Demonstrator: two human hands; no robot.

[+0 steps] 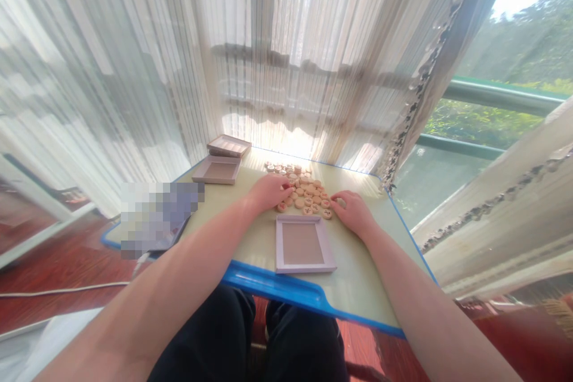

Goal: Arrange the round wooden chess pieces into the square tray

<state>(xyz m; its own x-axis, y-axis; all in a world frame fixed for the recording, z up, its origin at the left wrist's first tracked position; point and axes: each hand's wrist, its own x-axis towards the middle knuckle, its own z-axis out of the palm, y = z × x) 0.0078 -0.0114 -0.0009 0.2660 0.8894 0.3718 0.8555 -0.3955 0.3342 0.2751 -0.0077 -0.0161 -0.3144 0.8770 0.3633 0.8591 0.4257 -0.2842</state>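
Discs (308, 191) between left hand (271, 191) and right hand (354, 212)

Both arms forward, bare through the forearms, angling in toward each other. Left forearm (197, 250) runs up and right; right forearm (407, 280) up and left. Left hand (270, 192) slightly farther out, fingers curled, tips inward. Right hand (353, 212) mirrors it, fingers bent, tips inward. Hands apart, backs up. Grip unclear on both.
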